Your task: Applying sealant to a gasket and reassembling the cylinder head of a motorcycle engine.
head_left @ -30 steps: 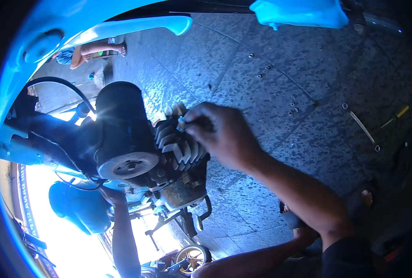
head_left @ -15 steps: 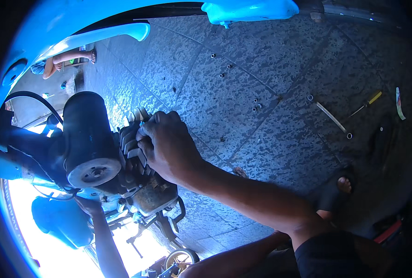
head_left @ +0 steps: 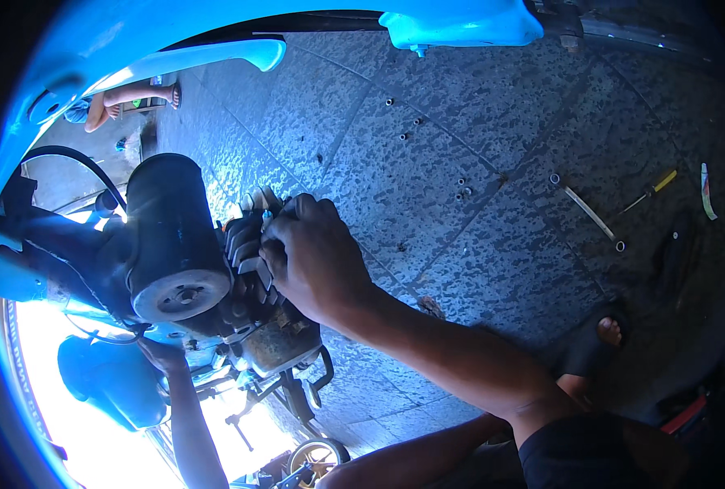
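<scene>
My right hand (head_left: 313, 257) pinches a small pale fitting (head_left: 267, 217), perhaps a spark plug, at the finned cylinder head (head_left: 244, 244) of an engine. Left of the fins is a black cylindrical housing (head_left: 167, 220) with a round end cap. A dirty metal casing (head_left: 277, 346) hangs below the head. My left hand (head_left: 164, 352) reaches up at the lower left, beside a hose and a blue panel (head_left: 101, 379); its fingertips are hidden in shadow under the engine.
Several sockets (head_left: 403, 136), a wrench (head_left: 590, 213), a screwdriver (head_left: 652, 190) and a tube (head_left: 707, 191) lie on the paved floor (head_left: 493, 253). Blue bodywork (head_left: 175, 16) arches overhead. Another person's legs (head_left: 142, 96) show top left; a wheel (head_left: 319, 456) is at bottom.
The view has shifted, so the engine appears further left. My right hand has turned, knuckles higher, and still pinches the fitting. My left hand remains under the engine.
</scene>
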A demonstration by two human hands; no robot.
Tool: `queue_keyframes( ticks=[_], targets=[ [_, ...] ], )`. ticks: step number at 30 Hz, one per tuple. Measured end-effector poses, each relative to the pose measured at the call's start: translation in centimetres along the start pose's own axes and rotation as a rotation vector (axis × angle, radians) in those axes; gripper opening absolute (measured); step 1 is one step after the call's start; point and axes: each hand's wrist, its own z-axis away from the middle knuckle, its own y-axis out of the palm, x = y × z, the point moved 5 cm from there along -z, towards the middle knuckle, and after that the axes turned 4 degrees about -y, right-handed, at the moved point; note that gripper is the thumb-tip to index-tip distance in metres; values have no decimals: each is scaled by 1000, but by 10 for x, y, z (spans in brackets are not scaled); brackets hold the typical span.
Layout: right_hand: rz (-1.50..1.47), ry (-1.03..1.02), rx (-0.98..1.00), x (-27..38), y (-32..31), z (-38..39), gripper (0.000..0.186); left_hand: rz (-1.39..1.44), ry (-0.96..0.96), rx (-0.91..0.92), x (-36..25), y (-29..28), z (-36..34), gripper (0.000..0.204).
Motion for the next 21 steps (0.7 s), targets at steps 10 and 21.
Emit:
queue_keyframes(
  ticks=[10, 21],
  targets=[
    [-74, -121, -123, -65, -33, 14, 13, -634, 397, 52, -11, 9, 10, 46],
    [1008, 36, 53, -171, -136, 40, 17, -451, 332, 22, -33, 21, 20, 38]
  ],
)
